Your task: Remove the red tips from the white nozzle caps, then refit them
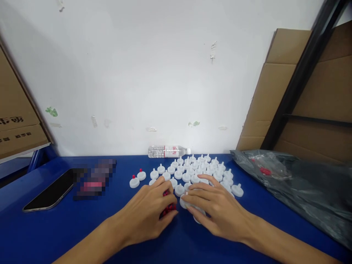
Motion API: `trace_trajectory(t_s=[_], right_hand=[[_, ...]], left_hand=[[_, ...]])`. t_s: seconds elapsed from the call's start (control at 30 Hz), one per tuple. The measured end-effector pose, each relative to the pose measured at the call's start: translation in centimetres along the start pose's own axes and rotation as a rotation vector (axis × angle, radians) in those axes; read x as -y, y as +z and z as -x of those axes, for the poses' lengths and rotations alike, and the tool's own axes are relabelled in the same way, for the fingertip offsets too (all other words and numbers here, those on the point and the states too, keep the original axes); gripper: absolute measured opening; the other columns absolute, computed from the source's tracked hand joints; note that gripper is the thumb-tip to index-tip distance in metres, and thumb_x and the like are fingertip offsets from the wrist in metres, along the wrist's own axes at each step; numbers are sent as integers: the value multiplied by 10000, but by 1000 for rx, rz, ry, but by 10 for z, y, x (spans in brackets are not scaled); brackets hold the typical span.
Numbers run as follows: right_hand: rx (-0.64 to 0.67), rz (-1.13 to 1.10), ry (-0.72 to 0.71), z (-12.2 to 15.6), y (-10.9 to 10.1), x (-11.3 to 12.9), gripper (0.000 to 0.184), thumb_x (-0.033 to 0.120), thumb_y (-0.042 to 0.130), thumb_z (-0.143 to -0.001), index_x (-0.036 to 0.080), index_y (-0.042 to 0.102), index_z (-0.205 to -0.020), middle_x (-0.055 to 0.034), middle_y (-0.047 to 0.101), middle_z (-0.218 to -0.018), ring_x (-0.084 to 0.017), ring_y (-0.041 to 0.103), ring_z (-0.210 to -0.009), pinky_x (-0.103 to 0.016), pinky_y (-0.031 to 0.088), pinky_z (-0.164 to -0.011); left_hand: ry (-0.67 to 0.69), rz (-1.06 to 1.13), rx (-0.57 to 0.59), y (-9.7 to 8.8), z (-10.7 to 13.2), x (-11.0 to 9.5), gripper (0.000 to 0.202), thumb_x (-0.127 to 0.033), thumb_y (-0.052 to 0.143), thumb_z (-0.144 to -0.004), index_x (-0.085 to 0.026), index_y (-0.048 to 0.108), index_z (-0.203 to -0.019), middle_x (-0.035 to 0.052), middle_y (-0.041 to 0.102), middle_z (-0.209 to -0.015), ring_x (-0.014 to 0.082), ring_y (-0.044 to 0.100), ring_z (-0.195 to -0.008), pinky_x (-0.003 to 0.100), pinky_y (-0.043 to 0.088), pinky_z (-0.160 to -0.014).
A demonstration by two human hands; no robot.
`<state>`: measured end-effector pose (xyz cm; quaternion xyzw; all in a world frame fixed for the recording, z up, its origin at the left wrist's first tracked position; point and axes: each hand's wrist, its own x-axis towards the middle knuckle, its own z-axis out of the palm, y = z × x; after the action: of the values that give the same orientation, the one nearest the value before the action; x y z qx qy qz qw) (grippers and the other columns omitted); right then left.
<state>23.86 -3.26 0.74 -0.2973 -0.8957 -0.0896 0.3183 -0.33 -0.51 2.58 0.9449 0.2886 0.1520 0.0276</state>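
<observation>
Curled fingers of my left hand [155, 209] close around a cluster of small red caps [169, 209], partly hidden by the fingers. My right hand [217, 205] is spread over the near edge of a group of white round lids with narrow spouts [203, 167]. Its fingertips touch a white spouted lid [183, 201] beside the left hand. Another lid lies partly hidden under the right palm. To the left, two white lids [134, 182] have red caps on their spouts.
A clear plastic bottle [169, 151] lies against the wall. At left on the blue table [110, 223] are a phone [53, 190] and a blurred item [96, 179]. Dark plastic sheeting [308, 187] with a clear bag [271, 168] covers the right side. Cardboard [271, 95] stands behind.
</observation>
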Motion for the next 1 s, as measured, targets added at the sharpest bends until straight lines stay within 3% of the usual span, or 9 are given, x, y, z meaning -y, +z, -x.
trace_trajectory(t_s=[0.1, 0.2, 0.37, 0.5, 0.67, 0.8, 1.0], right_hand=[[-131, 14, 3, -2, -7, -1, 74, 247, 648, -953, 209, 668, -1013, 0, 758, -933, -164, 714, -919, -411, 362, -1078], [-185, 29, 17, -2, -10, -1, 139, 288, 719, -908, 199, 656, -995, -3, 743, -898, -171, 714, -852, -416, 416, -1024], [-102, 26, 37, 2, -6, 0, 212, 226, 629, -968, 219, 624, -1180, -49, 714, -1077, -170, 700, -889, -310, 530, -769], [2, -19, 1, 1, -7, 2, 261, 177, 541, -1000, 228, 593, -1250, -64, 692, -1139, -185, 682, -971, -346, 547, -841], [36, -76, 13, -1, -6, 0, 360, 194, 557, -991, 235, 531, -1348, -65, 691, -1140, -193, 673, -1020, -368, 568, -885], [-39, -75, 39, 3, -3, -1, 372, 229, 599, -978, 213, 527, -1342, -88, 685, -1165, -193, 674, -1047, -333, 589, -880], [-108, -90, -41, 4, -5, 0, 377, 201, 640, -961, 183, 533, -1322, -81, 723, -1137, -171, 696, -1042, -301, 593, -898]], left_hand=[[-3, -14, 32, 5, 1, -1, 25, -237, 631, -933, -219, 631, -950, 33, 592, -1013, 227, 515, -982, 306, 398, -649], [0, 14, 33, 9, 2, 1, 61, -181, 597, -947, -232, 627, -964, 26, 595, -1023, 215, 532, -969, 291, 380, -636], [-27, 169, -60, 8, 1, 0, 109, -168, 567, -958, -248, 631, -996, 16, 618, -1026, 181, 570, -911, 287, 417, -683], [-149, 429, -218, 0, -3, -7, 105, -229, 549, -987, -236, 651, -962, -22, 679, -870, 126, 602, -770, 259, 452, -696], [-367, 731, -224, -6, -5, -14, 196, -382, 577, -985, -227, 681, -922, -32, 693, -785, 102, 572, -638, 222, 420, -558], [-389, 819, -181, -5, -4, -14, 227, -430, 584, -978, -226, 683, -958, -19, 694, -812, 111, 580, -645, 229, 426, -556], [-375, 859, -168, 3, -2, -10, 221, -417, 578, -984, -221, 680, -977, 3, 714, -818, 138, 652, -705, 245, 471, -592]])
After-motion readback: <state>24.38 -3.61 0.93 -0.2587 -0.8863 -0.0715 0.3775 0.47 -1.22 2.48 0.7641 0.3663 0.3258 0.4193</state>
